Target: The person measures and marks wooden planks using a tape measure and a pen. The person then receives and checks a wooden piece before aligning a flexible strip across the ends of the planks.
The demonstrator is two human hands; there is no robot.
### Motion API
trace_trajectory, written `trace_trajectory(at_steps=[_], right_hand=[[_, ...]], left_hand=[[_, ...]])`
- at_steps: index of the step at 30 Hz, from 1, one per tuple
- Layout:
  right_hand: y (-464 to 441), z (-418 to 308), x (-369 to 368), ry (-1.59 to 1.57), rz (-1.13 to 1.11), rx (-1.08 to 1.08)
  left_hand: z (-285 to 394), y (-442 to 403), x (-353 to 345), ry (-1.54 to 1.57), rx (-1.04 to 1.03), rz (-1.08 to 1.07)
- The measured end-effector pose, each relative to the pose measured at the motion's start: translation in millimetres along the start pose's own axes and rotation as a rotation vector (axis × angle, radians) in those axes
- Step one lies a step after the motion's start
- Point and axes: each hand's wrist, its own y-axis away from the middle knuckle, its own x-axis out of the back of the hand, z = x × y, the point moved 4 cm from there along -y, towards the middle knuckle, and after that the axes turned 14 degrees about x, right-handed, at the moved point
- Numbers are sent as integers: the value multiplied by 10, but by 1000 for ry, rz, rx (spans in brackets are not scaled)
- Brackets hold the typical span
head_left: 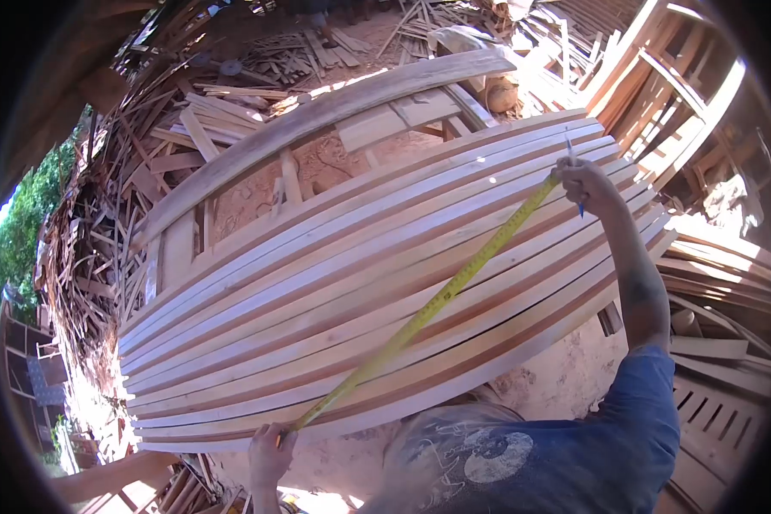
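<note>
A yellow tape measure [441,295] is stretched diagonally over a row of long wooden boards [343,304] laid side by side. At the near left edge of the boards, my left hand [270,450] is closed around one end of the tape; a small orange and dark part shows between the fingers. Toward the far right, my right hand [587,184] grips the other end of the tape above the boards. A blue and white pen [582,209] is also in that hand, sticking out on both sides of the fist.
Behind the boards runs a long curved-looking plank [334,120] on a wooden frame. Scrap wood [111,248] is heaped at the left and back. More timber [720,274] is stacked at the right, and tall planks [660,94] lean behind it.
</note>
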Motion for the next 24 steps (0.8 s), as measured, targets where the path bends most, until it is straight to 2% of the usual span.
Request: trace_trajectory(at_steps=[4,6,8,10,13,15,20,24], right_hand=[[-626,-65,2177,-6,441,215],[-855,75,2669,-17,515,237],[-1157,350,3038,-254,719,304],[-1308,432,2900,-259,806,251],[-1635,692,2750,-286,779,134],[-1777,803,2560,-307,728,171],[-2066,1027,2485,50,873,-2],[-2124,1040,2550,213,924,-12]], left_hand=[[-107,-463,267,17,-56,-47],[221,-711,319,14,-76,-36],[748,-952,334,-28,-103,-15],[1268,-1237,333,-57,-81,-88],[1928,-1563,326,-112,-64,-136],[2305,-1773,333,-137,-61,-154],[2867,-2136,398,-254,-2,-248],[3016,-2243,425,-237,-4,-250]])
